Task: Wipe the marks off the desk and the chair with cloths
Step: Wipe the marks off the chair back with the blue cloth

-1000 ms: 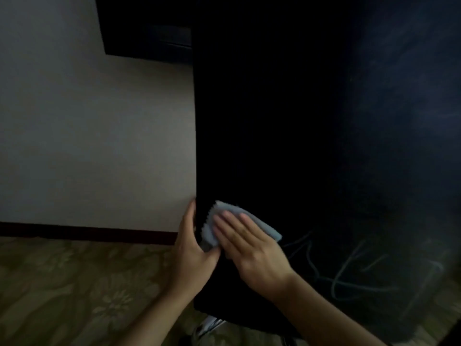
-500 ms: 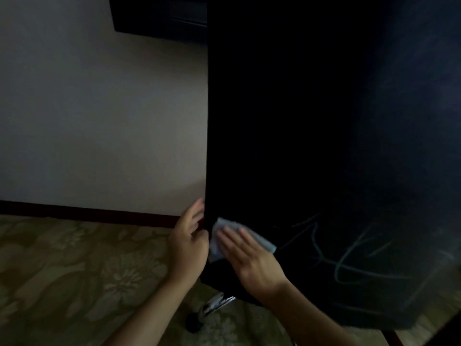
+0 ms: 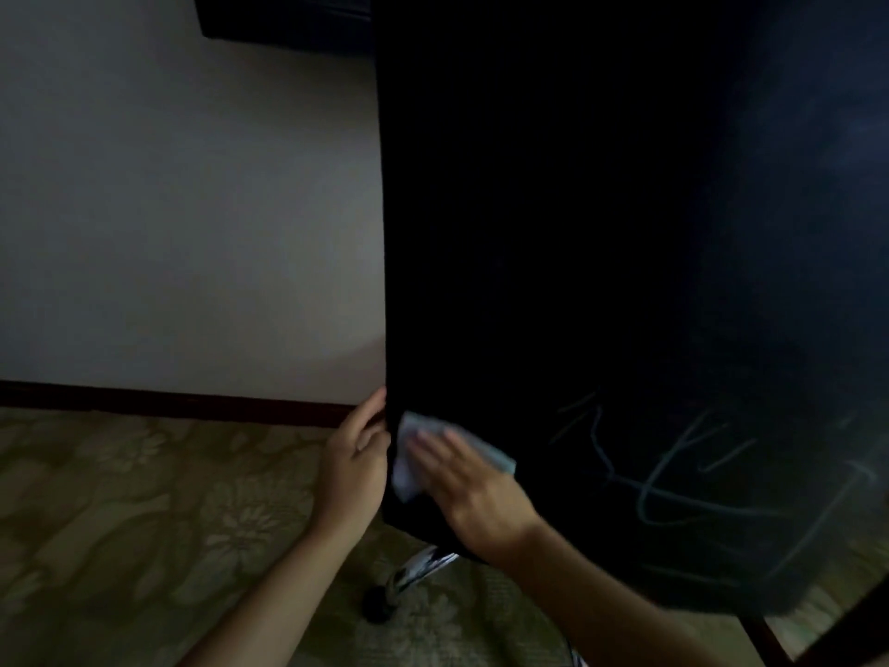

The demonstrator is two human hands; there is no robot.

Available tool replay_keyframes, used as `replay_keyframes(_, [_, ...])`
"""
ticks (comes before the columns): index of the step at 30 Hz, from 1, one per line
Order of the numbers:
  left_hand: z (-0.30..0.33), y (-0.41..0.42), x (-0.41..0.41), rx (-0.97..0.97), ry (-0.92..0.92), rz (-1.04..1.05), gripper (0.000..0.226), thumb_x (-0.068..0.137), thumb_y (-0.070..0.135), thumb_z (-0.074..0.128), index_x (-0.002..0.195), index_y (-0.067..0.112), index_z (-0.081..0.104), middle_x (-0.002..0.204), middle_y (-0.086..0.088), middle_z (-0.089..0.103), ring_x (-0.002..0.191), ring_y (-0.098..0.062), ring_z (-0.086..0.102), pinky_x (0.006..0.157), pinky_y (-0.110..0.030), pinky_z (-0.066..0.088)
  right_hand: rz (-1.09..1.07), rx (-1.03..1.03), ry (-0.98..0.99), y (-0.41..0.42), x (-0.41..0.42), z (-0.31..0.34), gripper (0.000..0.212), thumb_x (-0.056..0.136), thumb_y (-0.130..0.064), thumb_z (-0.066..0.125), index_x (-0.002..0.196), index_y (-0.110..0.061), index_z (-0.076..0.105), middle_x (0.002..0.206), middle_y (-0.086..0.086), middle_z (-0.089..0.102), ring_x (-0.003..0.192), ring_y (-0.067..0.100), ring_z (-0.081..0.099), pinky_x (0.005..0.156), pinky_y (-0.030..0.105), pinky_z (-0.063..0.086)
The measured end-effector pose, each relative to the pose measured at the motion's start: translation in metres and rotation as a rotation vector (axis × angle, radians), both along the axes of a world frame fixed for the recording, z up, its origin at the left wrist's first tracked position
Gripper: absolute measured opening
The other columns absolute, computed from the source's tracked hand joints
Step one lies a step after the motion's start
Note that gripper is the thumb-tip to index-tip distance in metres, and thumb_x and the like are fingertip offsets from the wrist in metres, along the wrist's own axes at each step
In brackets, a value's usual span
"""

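Head view, pretty dark: a pale cloth is pressed flat-fingered by the right hand near the chair back's lower left edge, gripped there by the left hand. Chalky marks toward the lower right look untouched, so plenty's left; the desk can't be seen.

The black chair back fills the middle and right of the view as one broad dark wall, and both hands crowd its lower left corner: the left hand grips the edge, while the right hand lies flat on the pale cloth against the surface. Left of the chair back, open carpet runs to the wall and its dark skirting. Below the chair back, a chrome leg and castor stand on the floor.
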State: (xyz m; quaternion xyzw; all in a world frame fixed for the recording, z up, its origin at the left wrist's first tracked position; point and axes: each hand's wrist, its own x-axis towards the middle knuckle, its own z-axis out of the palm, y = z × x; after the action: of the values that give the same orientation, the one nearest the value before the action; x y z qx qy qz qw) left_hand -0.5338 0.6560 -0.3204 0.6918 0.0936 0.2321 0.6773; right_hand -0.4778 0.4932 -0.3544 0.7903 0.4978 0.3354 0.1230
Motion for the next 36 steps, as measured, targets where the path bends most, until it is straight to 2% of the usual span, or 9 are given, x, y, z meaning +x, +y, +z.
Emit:
replay_keyframes(3, [-0.01,0.012,-0.003,0.052,0.065,-0.074,0.053,0.098,-0.005,0.046,0.124,0.04,0.052,0.126,0.02,0.056,0.117,0.002,0.055,0.089,-0.01,0.043,-0.038,-0.24,-0.001,-0.02,-0.008,-0.029,0.046,0.093,-0.024,0.04,0.134,-0.014,0.059,0.148,0.002,0.047,0.14,0.018,0.039,0.121,0.045,-0.001])
replay_keyframes(7, [-0.016,0.011,0.0,0.1,0.09,-0.038,0.05,0.096,-0.004,0.051,0.125,0.036,0.057,0.12,0.023,0.062,0.11,0.008,0.059,0.087,-0.01,0.045,0.024,0.037,-0.084,-0.008,0.01,0.023,0.041,0.095,-0.016,0.045,0.132,-0.006,0.059,0.144,0.012,0.05,0.138,0.027,0.042,0.12,0.045,0.015])
replay_keyframes(13, [-0.008,0.002,0.005,0.017,0.093,0.103,0.033,0.095,0.0,0.051,0.104,0.027,0.068,0.093,0.007,0.072,0.082,-0.007,0.064,0.074,-0.03,0.045,0.039,0.208,-0.11,0.045,0.019,0.061,0.044,0.099,-0.018,0.04,0.14,-0.003,0.044,0.149,0.015,0.043,0.143,0.03,0.034,0.123,0.046,0.011])
replay_keyframes(16, [0.0,0.0,-0.003,0.044,0.108,0.123,0.042,0.096,-0.005,0.05,0.126,0.024,0.057,0.121,0.001,0.064,0.108,-0.013,0.06,0.091,-0.03,0.047,-0.001,-0.033,-0.011,0.021,-0.003,0.007,0.042,0.093,-0.023,0.053,0.134,-0.015,0.057,0.146,0.005,0.049,0.139,0.02,0.04,0.122,0.041,0.017])
replay_keyframes(18, [0.001,-0.005,-0.013,0.152,0.113,0.116,0.048,0.096,-0.002,0.051,0.136,0.023,0.05,0.136,0.001,0.054,0.123,-0.014,0.053,0.102,-0.033,0.044,-0.014,-0.095,0.044,-0.019,-0.009,-0.017,0.043,0.094,-0.023,0.044,0.133,-0.017,0.059,0.145,0.001,0.051,0.139,0.017,0.039,0.121,0.04,0.011])
replay_keyframes(23, [-0.004,-0.04,-0.027,0.71,-0.142,0.08,0.047,0.091,0.009,0.055,0.135,0.026,0.054,0.141,0.015,0.045,0.133,-0.001,0.041,0.109,-0.019,0.035,0.054,0.266,-0.001,-0.1,0.009,0.023,0.04,0.104,-0.017,0.037,0.141,-0.006,0.047,0.148,0.012,0.044,0.147,0.022,0.024,0.122,0.045,0.014])
replay_keyframes(27, [-0.009,-0.074,-0.015,0.916,-0.29,0.038,0.052,0.089,0.013,0.055,0.14,0.02,0.05,0.155,0.003,0.036,0.147,-0.014,0.029,0.119,-0.022,0.023,0.065,0.469,-0.124,-0.099,0.025,0.06,0.043,0.101,-0.018,0.05,0.141,-0.002,0.044,0.151,0.014,0.038,0.146,0.029,0.025,0.121,0.052,0.013])
replay_keyframes(33, [-0.011,-0.082,-0.005,1.109,-0.406,0.01,0.059,0.092,0.014,0.048,0.15,0.017,0.037,0.162,-0.002,0.025,0.15,-0.025,0.023,0.119,-0.037,0.028,0.09,0.073,-0.085,-0.136,0.012,0.004,0.043,0.099,-0.018,0.046,0.141,-0.007,0.046,0.149,0.009,0.042,0.143,0.022,0.031,0.122,0.041,0.015])
replay_keyframes(36, [-0.009,-0.085,-0.008,1.171,-0.433,-0.024,0.059,0.092,0.015,0.047,0.15,0.019,0.038,0.161,-0.001,0.027,0.149,-0.025,0.025,0.116,-0.04,0.03,0.064,0.117,-0.064,-0.164,0.013,0.026,0.041,0.103,-0.017,0.036,0.141,-0.009,0.047,0.146,0.009,0.047,0.145,0.021,0.029,0.123,0.042,0.012])
